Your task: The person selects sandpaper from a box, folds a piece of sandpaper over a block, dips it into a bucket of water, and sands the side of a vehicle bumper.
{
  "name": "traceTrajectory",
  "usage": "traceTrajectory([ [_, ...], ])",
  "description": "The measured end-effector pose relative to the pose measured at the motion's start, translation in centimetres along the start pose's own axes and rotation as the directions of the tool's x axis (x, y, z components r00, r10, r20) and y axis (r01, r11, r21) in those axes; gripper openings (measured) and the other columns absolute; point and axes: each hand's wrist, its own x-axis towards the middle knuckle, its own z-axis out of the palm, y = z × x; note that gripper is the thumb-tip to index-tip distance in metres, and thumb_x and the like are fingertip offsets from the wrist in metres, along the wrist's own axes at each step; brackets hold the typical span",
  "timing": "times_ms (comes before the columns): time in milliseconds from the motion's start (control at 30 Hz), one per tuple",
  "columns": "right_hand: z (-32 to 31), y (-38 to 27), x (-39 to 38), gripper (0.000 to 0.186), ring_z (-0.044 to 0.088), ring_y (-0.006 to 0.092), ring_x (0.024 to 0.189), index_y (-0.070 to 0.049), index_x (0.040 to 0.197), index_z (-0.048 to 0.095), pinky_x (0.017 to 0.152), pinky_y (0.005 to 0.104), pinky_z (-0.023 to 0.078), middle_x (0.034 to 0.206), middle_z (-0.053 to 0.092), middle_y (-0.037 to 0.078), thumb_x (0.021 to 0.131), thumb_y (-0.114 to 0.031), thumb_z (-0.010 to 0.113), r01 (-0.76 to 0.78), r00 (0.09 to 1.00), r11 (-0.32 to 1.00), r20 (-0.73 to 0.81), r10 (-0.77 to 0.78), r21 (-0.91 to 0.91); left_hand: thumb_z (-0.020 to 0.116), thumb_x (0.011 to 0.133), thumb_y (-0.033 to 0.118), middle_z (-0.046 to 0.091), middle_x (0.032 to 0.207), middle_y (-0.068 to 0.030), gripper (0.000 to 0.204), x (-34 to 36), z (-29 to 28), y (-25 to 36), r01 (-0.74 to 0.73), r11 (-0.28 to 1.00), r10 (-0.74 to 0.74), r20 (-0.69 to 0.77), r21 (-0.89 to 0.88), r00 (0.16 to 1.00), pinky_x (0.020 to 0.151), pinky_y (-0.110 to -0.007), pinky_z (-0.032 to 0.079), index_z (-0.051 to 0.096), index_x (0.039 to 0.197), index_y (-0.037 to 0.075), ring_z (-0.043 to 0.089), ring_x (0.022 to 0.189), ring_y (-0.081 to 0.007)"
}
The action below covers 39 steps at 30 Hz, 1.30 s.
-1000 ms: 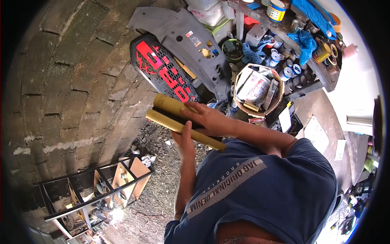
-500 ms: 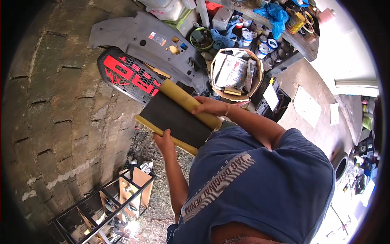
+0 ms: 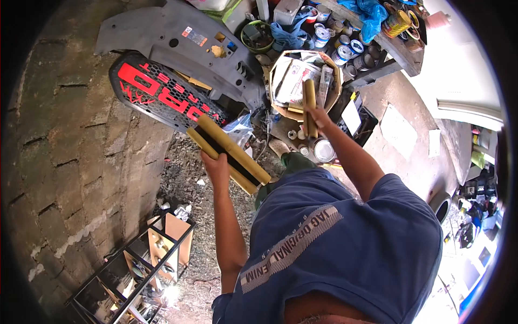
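My left hand (image 3: pixel 217 168) grips a sheet of sandpaper (image 3: pixel 233 147) by its near edge. The sheet has a dark face and a yellowish-brown back, and both long edges curl inward. My right hand (image 3: pixel 319 120), farther right and higher in the picture, is closed round a narrow, curled strip of sandpaper (image 3: pixel 310 93). That strip stands apart from the larger sheet, in front of an open cardboard box (image 3: pixel 294 114) holding packages and papers. Beyond the sheet leans a black honeycomb-patterned panel (image 3: pixel 156 93) with red lettering.
A large grey plastic panel (image 3: pixel 145 32) lies at the back left, beside a stone wall (image 3: pixel 70 140). Several paint cans (image 3: pixel 341 54) stand under a wooden bench (image 3: pixel 402 56). At the lower left is a black-framed shelf (image 3: pixel 174 251). A round can (image 3: pixel 324 150) sits near my right forearm.
The single wide sheet held by both hands is now in two pieces. My right hand has moved away to the right with the narrow strip; my left keeps the larger piece.
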Motion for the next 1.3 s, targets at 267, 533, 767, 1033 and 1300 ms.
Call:
traceTrajectory([
  [267,10.8,-9.7,-13.3,0.061,0.053,0.0366,0.136,-0.004,0.149,0.047,0.112,0.0428,0.044,0.152,0.047,0.025,0.095,-0.018,0.069,0.910,0.415,0.221,0.750,-0.516,-0.352,0.074,0.088,0.015,0.069,0.109,-0.0172,0.079,-5.2,-2.6,-0.2,0.175,0.984,-0.168,0.166,-0.029,0.972,0.085,-0.038,0.055,0.034,0.154,0.002,0.070,0.097,-0.0264],
  [533,18.3,-5.7,-31.2,0.030,0.042,0.0273,0.148,-0.013,0.111,0.065,0.122,0.0563,0.032,0.156,0.047,0.011,0.084,-0.020,0.074,0.795,-0.341,-0.506,0.936,0.085,0.335,0.055,0.098,0.013,0.069,0.114,-0.0135,0.073,-14.1,-7.9,-7.8,0.285,0.926,-0.281,0.052,-0.247,0.958,0.086,-0.034,0.052,0.022,0.164,0.007,0.068,0.108,-0.0214],
  [767,16.9,-2.1,-39.8,0.037,0.065,0.0153,0.100,-0.007,0.113,0.057,0.093,0.0351,0.051,0.106,0.067,0.009,0.088,-0.024,0.079,0.860,0.225,0.463,0.974,0.032,-0.214,0.054,0.104,0.037,0.043,0.161,-0.0100,0.070,-33.9,-11.1,-13.8,0.149,0.492,0.045,0.197,-0.857,0.979,0.119,-0.044,0.032,0.031,0.161,0.004,0.037,0.149,-0.0239],
  [1033,16.3,7.7,-47.0,0.056,0.064,0.0161,0.105,0.001,0.135,0.051,0.092,0.0324,0.052,0.115,0.065,0.010,0.094,-0.026,0.077,0.535,0.306,0.815,0.950,0.057,-0.221,0.054,0.108,0.027,0.073,0.115,-0.0068,0.040,-48.4,-13.6,-11.6,0.094,0.702,-0.195,-0.064,-0.706,0.979,0.086,-0.031,0.056,0.065,0.132,-0.003,0.070,0.101,-0.0149],
  [1300,13.9,6.8,-50.4,0.033,0.066,0.0074,0.086,-0.004,0.119,0.065,0.072,0.0250,0.052,0.099,0.071,0.002,0.094,-0.023,0.076,0.502,0.054,0.804,0.939,0.340,-0.320,0.059,0.103,0.010,0.074,0.102,-0.0027,0.026,-56.9,-16.5,-14.6,-0.133,0.617,-0.247,-0.352,-0.775,0.903,0.069,-0.023,0.057,0.067,0.126,0.001,0.070,0.086,-0.0081],
])
